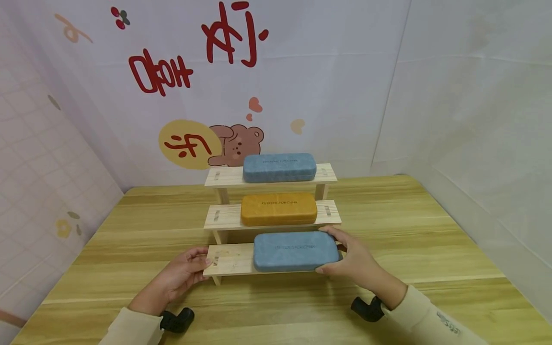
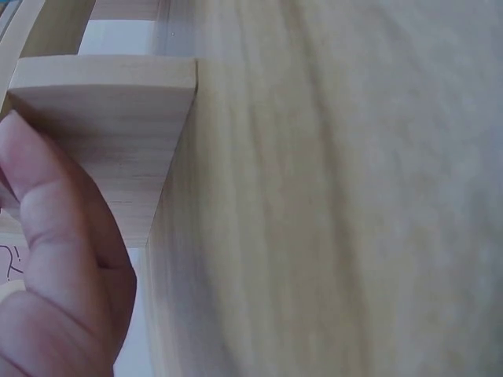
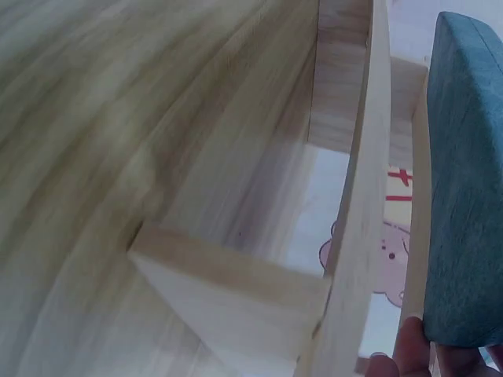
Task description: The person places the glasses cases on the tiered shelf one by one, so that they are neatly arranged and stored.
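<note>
A light wooden three-tier stand [image 1: 235, 258] is in front of me. My left hand [image 1: 185, 270] pinches the left end of its lowest shelf, thumb on top; in the left wrist view a finger [image 2: 55, 228] lies beside the side support [image 2: 118, 118]. My right hand [image 1: 355, 258] grips the right end of a blue glasses case [image 1: 296, 251], thumb at the front and fingers behind. This case is over the right part of the lowest shelf; a strip of background shows between case and lowest board in the right wrist view.
A mustard-yellow glasses case [image 1: 279, 210] lies on the middle shelf. Another blue glasses case [image 1: 279, 167] sits on the top shelf. The stand is on a wood-grain table [image 1: 431, 249], with a printed white cloth [image 1: 336, 86] hanging behind.
</note>
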A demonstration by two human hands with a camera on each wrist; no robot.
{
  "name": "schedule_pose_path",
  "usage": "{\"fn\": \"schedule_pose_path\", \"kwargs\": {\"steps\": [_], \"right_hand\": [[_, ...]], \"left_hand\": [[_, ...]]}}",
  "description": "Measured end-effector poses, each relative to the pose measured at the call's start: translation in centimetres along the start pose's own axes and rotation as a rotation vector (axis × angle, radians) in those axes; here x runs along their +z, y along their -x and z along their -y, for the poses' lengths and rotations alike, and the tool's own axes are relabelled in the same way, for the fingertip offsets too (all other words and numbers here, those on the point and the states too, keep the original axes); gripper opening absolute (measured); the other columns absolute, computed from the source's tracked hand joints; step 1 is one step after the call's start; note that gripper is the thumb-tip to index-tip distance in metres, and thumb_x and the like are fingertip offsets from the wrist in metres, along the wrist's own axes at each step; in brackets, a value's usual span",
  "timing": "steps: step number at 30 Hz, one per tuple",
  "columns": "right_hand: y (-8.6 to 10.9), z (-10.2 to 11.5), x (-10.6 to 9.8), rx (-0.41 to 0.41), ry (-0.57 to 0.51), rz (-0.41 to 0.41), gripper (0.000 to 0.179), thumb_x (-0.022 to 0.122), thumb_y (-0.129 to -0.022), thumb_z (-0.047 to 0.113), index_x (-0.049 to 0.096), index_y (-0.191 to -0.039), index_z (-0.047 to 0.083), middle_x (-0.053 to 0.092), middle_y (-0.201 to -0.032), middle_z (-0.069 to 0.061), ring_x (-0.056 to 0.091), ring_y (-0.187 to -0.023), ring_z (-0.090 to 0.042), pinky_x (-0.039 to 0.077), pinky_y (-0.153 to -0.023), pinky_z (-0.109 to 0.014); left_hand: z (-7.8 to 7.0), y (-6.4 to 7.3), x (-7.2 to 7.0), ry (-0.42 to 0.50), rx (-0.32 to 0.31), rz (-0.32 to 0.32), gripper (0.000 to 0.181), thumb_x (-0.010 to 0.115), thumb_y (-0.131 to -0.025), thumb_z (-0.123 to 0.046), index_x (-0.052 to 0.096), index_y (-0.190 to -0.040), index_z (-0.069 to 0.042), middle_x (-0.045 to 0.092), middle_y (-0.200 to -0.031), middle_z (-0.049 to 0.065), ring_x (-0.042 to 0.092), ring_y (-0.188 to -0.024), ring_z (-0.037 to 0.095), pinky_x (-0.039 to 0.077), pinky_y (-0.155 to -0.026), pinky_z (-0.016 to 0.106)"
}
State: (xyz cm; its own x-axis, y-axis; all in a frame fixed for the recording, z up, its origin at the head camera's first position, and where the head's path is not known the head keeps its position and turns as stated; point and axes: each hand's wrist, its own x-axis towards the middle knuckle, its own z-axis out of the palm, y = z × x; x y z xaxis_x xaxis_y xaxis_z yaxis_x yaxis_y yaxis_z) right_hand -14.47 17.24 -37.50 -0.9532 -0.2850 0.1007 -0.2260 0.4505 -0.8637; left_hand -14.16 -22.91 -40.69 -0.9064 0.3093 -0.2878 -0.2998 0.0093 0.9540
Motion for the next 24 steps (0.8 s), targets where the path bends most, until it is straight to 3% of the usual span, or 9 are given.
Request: {"fn": "schedule_pose_path", "kwargs": {"steps": [8,15,24], "right_hand": [[-0.6,0.6,1.2,0.030,-0.041,0.031,0.080,0.091,-0.063,0.018,0.054,-0.133,0.010,0.056,-0.125,-0.017,0.061,-0.099,-0.027,0.051,-0.076,-0.034],[-1.1,0.6,2.0,0.003,0.006,0.056,0.080,0.091,-0.063,0.020,0.054,-0.133,0.011,0.059,-0.112,-0.012,0.058,-0.085,-0.020,0.050,-0.071,-0.033],[-1.7,0.5,2.5,0.012,0.005,0.065,0.078,0.090,-0.064,0.020,0.053,-0.132,0.010,0.060,-0.106,-0.010,0.056,-0.083,-0.020,0.049,-0.069,-0.033]], "left_hand": [[0.1,-0.1,0.0,-0.008,0.004,-0.002,0.060,0.051,-0.099,-0.007,0.016,-0.142,0.017,0.056,-0.105,0.002,0.060,-0.088,0.008,0.051,-0.073,0.024],[0.1,-0.1,0.1,-0.005,0.001,-0.009,0.058,0.050,-0.099,-0.005,0.016,-0.142,0.017,0.056,-0.105,0.003,0.060,-0.087,0.009,0.051,-0.073,0.024],[0.2,-0.1,0.0,-0.005,0.010,-0.003,0.058,0.051,-0.099,-0.005,0.018,-0.141,0.018,0.056,-0.104,0.002,0.060,-0.088,0.008,0.051,-0.073,0.024]]}}
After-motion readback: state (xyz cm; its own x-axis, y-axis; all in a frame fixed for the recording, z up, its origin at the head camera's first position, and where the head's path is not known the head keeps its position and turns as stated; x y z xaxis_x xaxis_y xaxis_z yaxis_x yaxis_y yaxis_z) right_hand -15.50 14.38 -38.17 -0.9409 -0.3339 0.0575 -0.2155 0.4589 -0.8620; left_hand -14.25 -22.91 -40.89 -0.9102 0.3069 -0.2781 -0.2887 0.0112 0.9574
